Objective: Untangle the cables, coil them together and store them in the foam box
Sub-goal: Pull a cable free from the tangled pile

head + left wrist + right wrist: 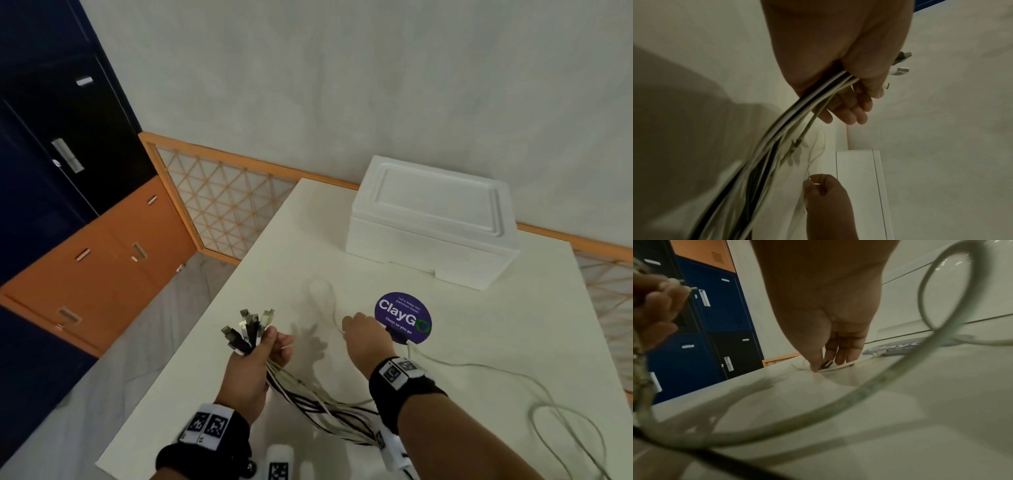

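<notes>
Cables point(308, 401), black and white, run as one bundle through the left hand point(255, 363), whose fingers point(849, 112) curl round them just below the plugs point(248, 330); the plugs fan out above the thumb side of the fist, and the rest of the bundle trails down from the heel of the palm toward the near table edge. In the left wrist view the cords leave the closed palm together, packed side by side. One thin white cable point(486, 371) lies apart from the bundle, loose on the white table point(445, 342), looping off behind the right wrist. The right hand point(363, 334) is lowered to the tabletop with its fingertips point(840, 360) pointing down and close together, thumb and forefinger pinching an end of this thin cable where it lies flat on the surface. A round purple sticker point(404, 317) sits just beyond the right knuckles. Farther past both sets of fingers, well apart from them, stands the foam box point(431, 219) with its lid on.
</notes>
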`<state>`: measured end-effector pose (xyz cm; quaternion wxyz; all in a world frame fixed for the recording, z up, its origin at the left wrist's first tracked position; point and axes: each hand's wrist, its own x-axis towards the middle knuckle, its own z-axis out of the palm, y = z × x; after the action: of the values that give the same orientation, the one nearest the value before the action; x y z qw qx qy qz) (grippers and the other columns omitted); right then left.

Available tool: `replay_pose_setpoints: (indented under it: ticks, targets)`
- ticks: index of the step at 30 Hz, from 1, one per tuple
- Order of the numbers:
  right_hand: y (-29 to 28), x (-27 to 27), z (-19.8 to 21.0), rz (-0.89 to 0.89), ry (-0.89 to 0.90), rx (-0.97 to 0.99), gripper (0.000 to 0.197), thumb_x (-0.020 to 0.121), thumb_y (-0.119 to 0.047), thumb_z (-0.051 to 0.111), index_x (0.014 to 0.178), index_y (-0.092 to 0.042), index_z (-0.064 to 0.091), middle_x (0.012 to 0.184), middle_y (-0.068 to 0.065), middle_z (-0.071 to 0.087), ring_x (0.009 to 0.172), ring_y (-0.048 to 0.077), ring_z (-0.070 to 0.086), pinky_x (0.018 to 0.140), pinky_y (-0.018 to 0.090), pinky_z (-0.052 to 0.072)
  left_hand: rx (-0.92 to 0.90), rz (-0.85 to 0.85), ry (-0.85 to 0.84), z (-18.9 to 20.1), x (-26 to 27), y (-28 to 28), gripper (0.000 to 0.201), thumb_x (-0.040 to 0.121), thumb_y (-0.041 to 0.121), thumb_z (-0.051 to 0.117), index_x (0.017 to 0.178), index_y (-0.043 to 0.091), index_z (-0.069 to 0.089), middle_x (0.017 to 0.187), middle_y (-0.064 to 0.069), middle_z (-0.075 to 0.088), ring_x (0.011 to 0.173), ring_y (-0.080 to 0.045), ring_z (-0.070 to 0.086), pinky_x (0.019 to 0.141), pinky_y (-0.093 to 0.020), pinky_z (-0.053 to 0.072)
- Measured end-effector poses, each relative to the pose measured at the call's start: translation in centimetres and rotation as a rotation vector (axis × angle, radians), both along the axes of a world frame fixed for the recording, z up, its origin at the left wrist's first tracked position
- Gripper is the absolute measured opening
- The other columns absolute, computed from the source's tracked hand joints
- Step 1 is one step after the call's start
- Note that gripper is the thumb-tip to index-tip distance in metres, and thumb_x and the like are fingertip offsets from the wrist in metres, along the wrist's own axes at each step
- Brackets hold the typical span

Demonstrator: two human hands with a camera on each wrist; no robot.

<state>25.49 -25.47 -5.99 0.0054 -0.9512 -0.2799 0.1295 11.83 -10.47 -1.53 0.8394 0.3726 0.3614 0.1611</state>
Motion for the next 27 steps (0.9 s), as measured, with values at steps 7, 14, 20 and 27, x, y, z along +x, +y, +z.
replay_pose_setpoints:
  ticks: [7, 14, 20, 27]
  targets:
    - [-4.4, -0.4, 6.9, -0.211, 0.144, 0.506, 0.021, 0.094, -0.017, 0.051, 0.112, -0.018, 0.063, 0.111, -0.001, 0.058, 0.100, 0.015, 0.058, 0.084, 0.022, 0.043, 0.151, -0.113, -0.092, 2.5, 1.2, -2.0, 0.031, 0.076, 0.022, 0.068, 0.090, -0.005, 0.067, 0.089, -0.017, 0.074, 0.083, -0.026, 0.071, 0.077, -0.028, 0.059]
    - [-5.1, -4.6, 17.2, -0.002, 0.082, 0.916, 0.013, 0.083, -0.012, 0.068, 0.091, -0.023, 0.067, 0.083, -0.015, 0.066, 0.079, 0.002, 0.061, 0.071, 0.008, 0.043, 0.513, -0.376, -0.177, 6.8, 2.2, -5.4, 0.025, 0.078, 0.034, 0.076, 0.099, 0.022, 0.075, 0.105, 0.001, 0.074, 0.107, -0.013, 0.066, 0.098, -0.034, 0.045]
    - [-4.5, -6.9, 18.3, -0.097, 0.184, 1.221, 0.020, 0.085, -0.013, 0.067, 0.098, -0.025, 0.058, 0.090, -0.010, 0.062, 0.065, 0.002, 0.059, 0.062, 0.014, 0.047, 0.536, -0.466, -0.286, 8.6, 1.3, -6.8, 0.028, 0.079, 0.040, 0.066, 0.092, 0.016, 0.069, 0.076, -0.006, 0.067, 0.078, -0.022, 0.066, 0.083, -0.042, 0.047]
    - [-4.7, -8.3, 14.4, -0.101, 0.548, 1.050, 0.028, 0.086, -0.037, 0.065, 0.109, -0.023, 0.057, 0.095, -0.007, 0.065, 0.085, 0.009, 0.065, 0.081, 0.026, 0.051, 0.209, -0.403, -0.348, 8.7, -0.1, -6.2, 0.022, 0.074, 0.032, 0.075, 0.079, 0.010, 0.075, 0.085, -0.011, 0.072, 0.087, -0.025, 0.070, 0.079, -0.035, 0.057]
